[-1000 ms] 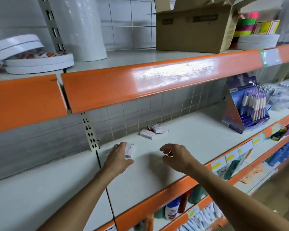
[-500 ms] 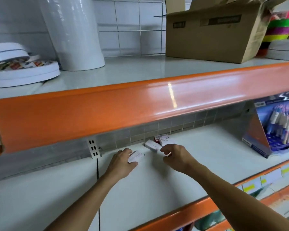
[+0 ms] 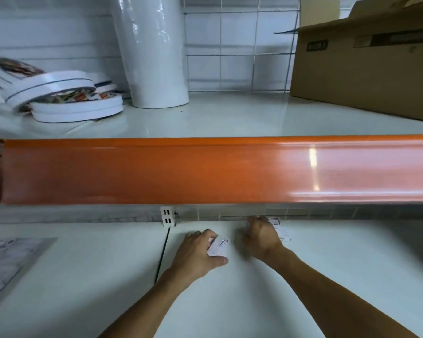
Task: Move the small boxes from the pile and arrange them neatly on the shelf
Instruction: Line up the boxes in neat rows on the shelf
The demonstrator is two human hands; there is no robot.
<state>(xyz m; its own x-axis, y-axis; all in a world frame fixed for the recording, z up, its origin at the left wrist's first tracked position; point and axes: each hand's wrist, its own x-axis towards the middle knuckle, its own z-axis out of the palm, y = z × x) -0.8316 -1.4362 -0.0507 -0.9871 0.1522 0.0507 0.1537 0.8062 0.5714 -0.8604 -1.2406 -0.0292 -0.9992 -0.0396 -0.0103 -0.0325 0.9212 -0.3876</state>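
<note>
The left hand (image 3: 197, 254) grips a small white box (image 3: 219, 245) between thumb and fingers, just above the shelf (image 3: 230, 301). Just beyond, the right hand (image 3: 259, 237) curls over the pile of boxes (image 3: 282, 234); its grasp cannot be told.

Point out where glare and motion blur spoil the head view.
Head view: a bright glare streak on the orange shelf edge; motion blur smears the right hand and the tape rolls; the small box in the left hand stays fairly sharp.
</note>
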